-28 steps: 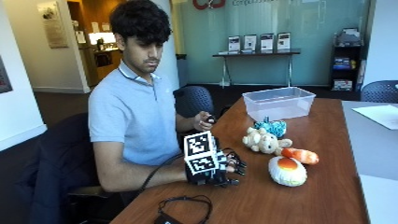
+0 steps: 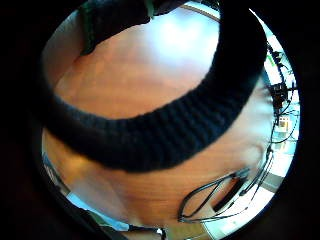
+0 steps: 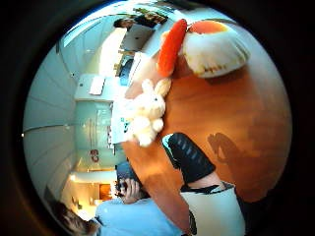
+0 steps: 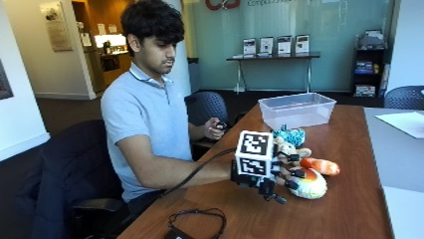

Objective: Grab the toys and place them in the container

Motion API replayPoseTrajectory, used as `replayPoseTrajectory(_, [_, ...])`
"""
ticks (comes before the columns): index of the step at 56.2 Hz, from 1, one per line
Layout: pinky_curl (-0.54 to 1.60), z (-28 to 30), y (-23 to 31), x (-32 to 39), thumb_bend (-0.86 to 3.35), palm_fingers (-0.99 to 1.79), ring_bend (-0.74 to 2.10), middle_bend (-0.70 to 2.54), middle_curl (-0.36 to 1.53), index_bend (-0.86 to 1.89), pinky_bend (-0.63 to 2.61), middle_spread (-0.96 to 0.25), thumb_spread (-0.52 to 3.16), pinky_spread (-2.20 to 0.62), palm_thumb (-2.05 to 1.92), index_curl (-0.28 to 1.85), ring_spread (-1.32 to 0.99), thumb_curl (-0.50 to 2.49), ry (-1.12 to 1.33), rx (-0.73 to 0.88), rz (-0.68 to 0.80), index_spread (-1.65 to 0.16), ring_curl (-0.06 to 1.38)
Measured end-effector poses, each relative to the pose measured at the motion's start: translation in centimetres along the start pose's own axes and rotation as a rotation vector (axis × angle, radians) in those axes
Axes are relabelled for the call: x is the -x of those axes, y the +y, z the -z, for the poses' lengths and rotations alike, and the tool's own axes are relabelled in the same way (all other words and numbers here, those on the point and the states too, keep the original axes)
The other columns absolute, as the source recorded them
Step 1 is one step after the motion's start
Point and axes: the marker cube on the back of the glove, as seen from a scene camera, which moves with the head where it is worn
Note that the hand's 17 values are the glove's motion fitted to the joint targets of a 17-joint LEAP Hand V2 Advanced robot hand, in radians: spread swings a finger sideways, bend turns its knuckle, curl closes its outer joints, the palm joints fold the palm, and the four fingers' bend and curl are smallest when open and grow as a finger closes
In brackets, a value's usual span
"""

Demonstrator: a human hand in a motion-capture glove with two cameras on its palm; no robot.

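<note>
Gloved right hand (image 4: 278, 175) above the wooden worktop (image 4: 344, 209), its grip spread and empty, beside the shell-shaped toy (image 4: 309, 185). The orange toy (image 4: 320, 166), rabbit toy (image 3: 143, 114) and teal toy (image 4: 289, 135) lie near; the clear container (image 4: 297, 110) stands well apart.

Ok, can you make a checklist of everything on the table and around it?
Surface: wooden table, toys sitting on it.
Job's things: bunny, carrot, shell toy, blue toy grouped together; clear container further along, nothing seen inside.
Clutter: paper on the next table.
Hand: gloved right hand beside the toys, fingers holding nothing.
Cables: black cable near the table edge.
Surroundings: chairs, display shelf.
</note>
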Motion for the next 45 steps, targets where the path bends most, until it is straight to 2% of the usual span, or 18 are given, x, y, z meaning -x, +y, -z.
replayPoseTrajectory(10, [0.36, -1.0, -4.9, 1.3, -0.01, -0.35, 0.17, 0.12, 0.16, 0.02, 0.95, 0.01, 1.28, 0.06, 0.02, 0.10, -0.02, 0.22, 0.044, 0.046, -0.060, -0.26, 0.13])
replayPoseTrajectory(19, [0.36, -2.3, -6.9, 1.7, -0.01, -0.34, 0.19, 0.15, 0.19, 0.00, 0.95, 0.03, 1.27, 0.06, 0.04, 0.07, -0.01, 0.26, 0.072, 0.054, -0.085, -0.26, 0.17])
replayPoseTrajectory(23, [0.35, -2.5, -7.3, 1.4, 0.03, -0.28, 0.23, 0.18, 0.21, -0.02, 0.93, 0.04, 1.31, 0.05, 0.11, 0.05, -0.01, 0.28, 0.058, 0.008, -0.062, -0.26, 0.19])
replayPoseTrajectory(29, [0.37, -1.7, -7.3, 0.9, 0.14, -0.01, 0.41, 0.24, 0.25, 0.01, 1.01, 0.04, 1.46, -0.04, 0.28, 0.03, -0.02, 0.31, -0.011, -0.135, -0.033, -0.23, 0.24])
replayPoseTrajectory(31, [0.37, -1.1, -7.1, 0.7, 0.19, 0.12, 0.49, 0.25, 0.26, 0.05, 1.05, 0.03, 1.52, -0.09, 0.35, 0.03, -0.03, 0.33, -0.022, -0.180, -0.035, -0.21, 0.26])
replayPoseTrajectory(32, [0.38, -0.8, -7.0, 0.6, 0.22, 0.27, 0.55, 0.27, 0.27, 0.09, 1.08, 0.03, 1.55, -0.13, 0.40, 0.04, -0.05, 0.34, -0.025, -0.197, -0.038, -0.19, 0.27])
replayPoseTrajectory(35, [0.36, 0.3, -6.6, 0.2, 0.28, 0.40, 0.63, 0.28, 0.27, 0.12, 1.09, 0.03, 1.60, -0.18, 0.49, 0.05, -0.08, 0.37, -0.027, -0.233, -0.047, -0.17, 0.28])
replayPoseTrajectory(37, [0.36, 1.1, -6.4, 0.0, 0.33, 0.59, 0.70, 0.32, 0.29, 0.18, 1.09, 0.02, 1.61, -0.22, 0.56, 0.06, -0.10, 0.40, -0.022, -0.250, -0.055, -0.15, 0.31])
replayPoseTrajectory(38, [0.36, 1.6, -6.2, -0.1, 0.34, 0.56, 0.71, 0.31, 0.29, 0.17, 1.09, 0.02, 1.61, -0.23, 0.57, 0.07, -0.11, 0.40, -0.017, -0.257, -0.060, -0.15, 0.31])
replayPoseTrajectory(39, [0.38, 2.1, -6.1, -0.1, 0.35, 0.66, 0.75, 0.32, 0.30, 0.19, 1.10, 0.02, 1.60, -0.24, 0.61, 0.08, -0.12, 0.42, -0.010, -0.263, -0.065, -0.15, 0.34])
replayPoseTrajectory(45, [0.38, 5.4, -5.3, -0.1, 0.39, 0.82, 0.83, 0.35, 0.33, 0.23, 1.07, 0.01, 1.54, -0.30, 0.72, 0.13, -0.16, 0.48, 0.038, -0.317, -0.070, -0.13, 0.38])
